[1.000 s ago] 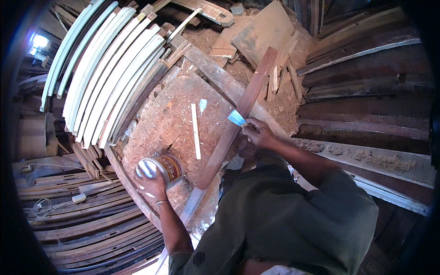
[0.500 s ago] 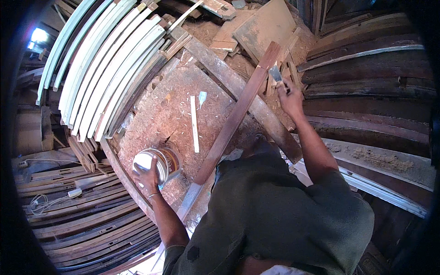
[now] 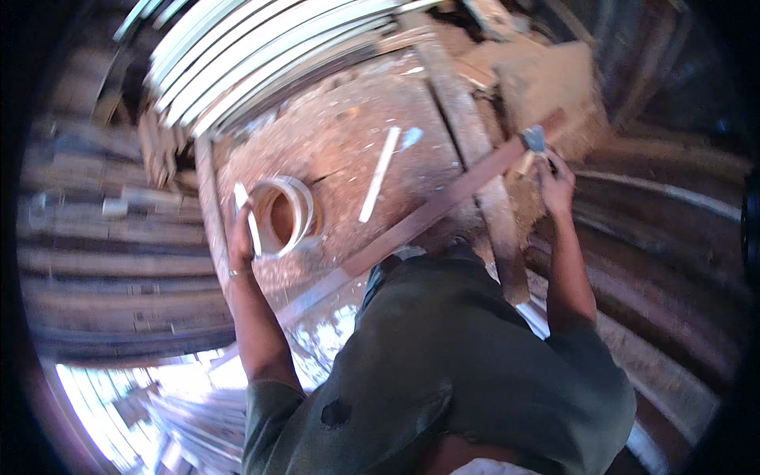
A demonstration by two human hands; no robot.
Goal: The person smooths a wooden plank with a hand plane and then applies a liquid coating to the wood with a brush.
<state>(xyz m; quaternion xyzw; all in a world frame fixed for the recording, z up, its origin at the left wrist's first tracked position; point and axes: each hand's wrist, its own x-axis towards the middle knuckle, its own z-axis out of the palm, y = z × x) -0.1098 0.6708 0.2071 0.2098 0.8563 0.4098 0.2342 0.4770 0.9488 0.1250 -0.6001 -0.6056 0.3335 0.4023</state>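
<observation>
My left hand (image 3: 241,231) holds a white lid (image 3: 248,206) on edge just left of an open round tub (image 3: 303,210), whose inside shows reddish brown. My right hand (image 3: 556,180) grips a putty knife (image 3: 534,139), its metal blade at the upper part of a long reddish-brown plank (image 3: 431,207) lying diagonally across the worktable (image 3: 261,142). A short white stick (image 3: 380,173) and a small pale blue scraper (image 3: 411,138) lie on the dusty top between the tub and the plank. The picture is blurred by motion.
Curved white-painted pieces (image 3: 261,55) are piled at the back left, and stacked timber (image 3: 111,269) lines the left side. Dark boards (image 3: 649,253) lie along the right. A square board (image 3: 546,87) rests among scraps at the back right. Bright daylight shows at lower left.
My left hand has lifted the lid off the tub, exposing its inside. My right hand has moved up along the plank with the knife. The view has turned.
</observation>
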